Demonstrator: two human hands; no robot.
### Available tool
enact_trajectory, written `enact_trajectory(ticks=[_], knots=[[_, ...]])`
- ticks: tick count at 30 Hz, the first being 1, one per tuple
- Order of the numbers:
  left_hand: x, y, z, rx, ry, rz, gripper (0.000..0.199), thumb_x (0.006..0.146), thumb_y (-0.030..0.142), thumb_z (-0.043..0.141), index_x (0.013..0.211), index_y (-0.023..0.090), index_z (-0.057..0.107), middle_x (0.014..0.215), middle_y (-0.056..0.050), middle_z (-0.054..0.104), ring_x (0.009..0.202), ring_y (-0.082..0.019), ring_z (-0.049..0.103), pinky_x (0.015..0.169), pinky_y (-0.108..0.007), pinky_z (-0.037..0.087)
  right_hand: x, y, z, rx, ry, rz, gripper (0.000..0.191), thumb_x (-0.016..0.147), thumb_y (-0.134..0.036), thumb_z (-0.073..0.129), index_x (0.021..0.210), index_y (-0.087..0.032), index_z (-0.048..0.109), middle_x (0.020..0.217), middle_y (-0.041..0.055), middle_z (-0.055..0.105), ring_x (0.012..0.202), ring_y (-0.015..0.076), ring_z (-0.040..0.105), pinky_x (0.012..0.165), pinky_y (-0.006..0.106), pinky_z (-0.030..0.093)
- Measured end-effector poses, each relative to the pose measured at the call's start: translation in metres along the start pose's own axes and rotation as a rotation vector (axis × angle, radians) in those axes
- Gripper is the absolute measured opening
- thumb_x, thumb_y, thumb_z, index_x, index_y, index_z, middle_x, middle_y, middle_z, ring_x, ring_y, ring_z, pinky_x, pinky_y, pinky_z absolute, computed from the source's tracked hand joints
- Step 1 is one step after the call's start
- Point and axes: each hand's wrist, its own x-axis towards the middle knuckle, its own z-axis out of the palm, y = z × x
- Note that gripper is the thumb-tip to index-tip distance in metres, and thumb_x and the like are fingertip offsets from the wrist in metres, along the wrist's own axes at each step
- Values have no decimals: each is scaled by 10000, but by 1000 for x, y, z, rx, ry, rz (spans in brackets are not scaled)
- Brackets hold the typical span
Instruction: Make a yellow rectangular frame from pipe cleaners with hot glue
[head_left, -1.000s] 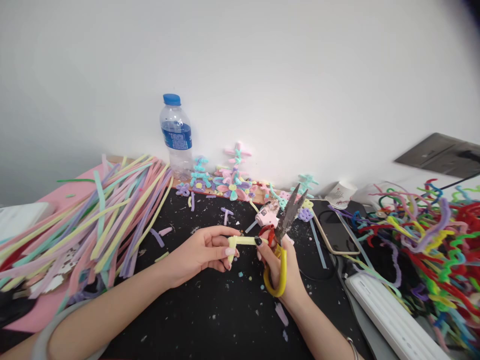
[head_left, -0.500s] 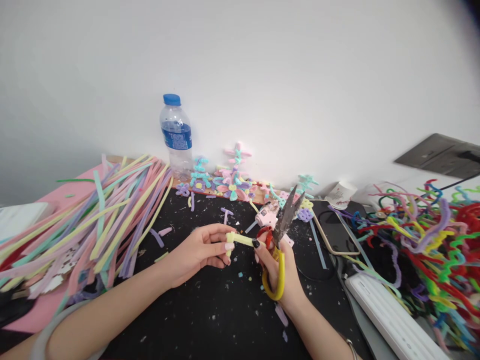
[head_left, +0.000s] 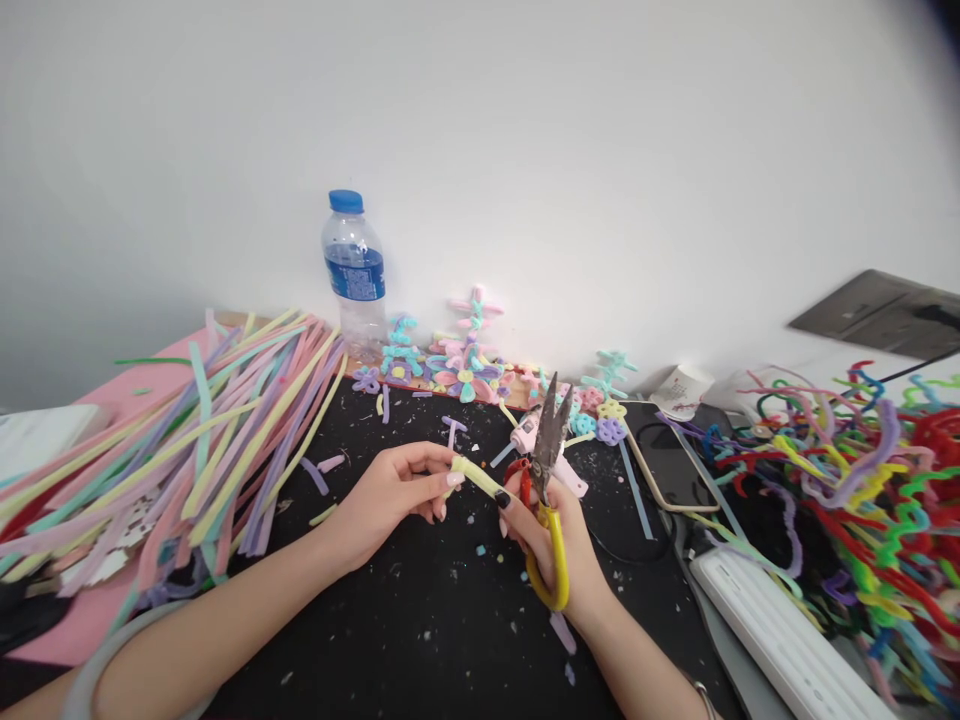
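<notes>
- Left hand (head_left: 412,485): your thumb and fingers pinch one end of the yellow pipe cleaner (head_left: 478,475).
- Right hand (head_left: 551,535): your thumb and fingers grip its other end, so it spans between both hands over the black tabletop (head_left: 420,630).
- Yellow-handled scissors (head_left: 552,440): hooked on your right hand, blades upward and parted, partly covering a pink device (head_left: 527,432).
- Left side: pastel pipe cleaners (head_left: 225,430) heaped near your forearm.
- Behind: blue-capped bottle (head_left: 356,275), pipe-cleaner flowers (head_left: 465,383) along the wall.
- Right side: smartphone (head_left: 673,462), paper cup (head_left: 681,388), white power strip (head_left: 787,625), multicoloured tangle (head_left: 870,500) of pipe cleaners.
</notes>
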Motion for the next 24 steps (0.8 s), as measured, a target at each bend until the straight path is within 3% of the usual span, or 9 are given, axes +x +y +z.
enact_trajectory(ticks=[7, 14, 20, 24], knots=[[-2, 1, 2, -12, 45, -11, 227, 719, 287, 705, 900, 156, 663, 586, 29, 567, 507, -82, 493, 502, -206, 411, -1, -1, 0, -5, -21, 32, 248, 793, -378, 605, 694, -196, 468, 547, -47, 489, 464, 97, 376, 456, 228, 268], [-1, 1, 1, -34, 24, -15, 176, 729, 291, 696, 841, 159, 667, 580, 32, 549, 504, -76, 475, 506, -204, 400, -3, -3, 1, -20, -65, 54, 179, 779, -303, 613, 713, -202, 481, 549, -53, 499, 480, 99, 375, 472, 222, 283], [-2, 2, -1, 0, 19, 26, 160, 738, 292, 688, 812, 153, 661, 576, 31, 547, 498, -81, 478, 501, -208, 399, -3, -5, -3, -107, -95, -32, 183, 769, -326, 605, 745, -199, 476, 612, -51, 410, 540, 104, 338, 482, 226, 267], [-2, 6, -1, 76, 100, 82, 167, 738, 297, 676, 826, 155, 662, 563, 28, 543, 504, -99, 487, 497, -219, 408, 0, -10, -14, -368, 12, -144, 203, 708, -316, 636, 753, -202, 473, 629, -46, 390, 541, 110, 330, 480, 233, 253]])
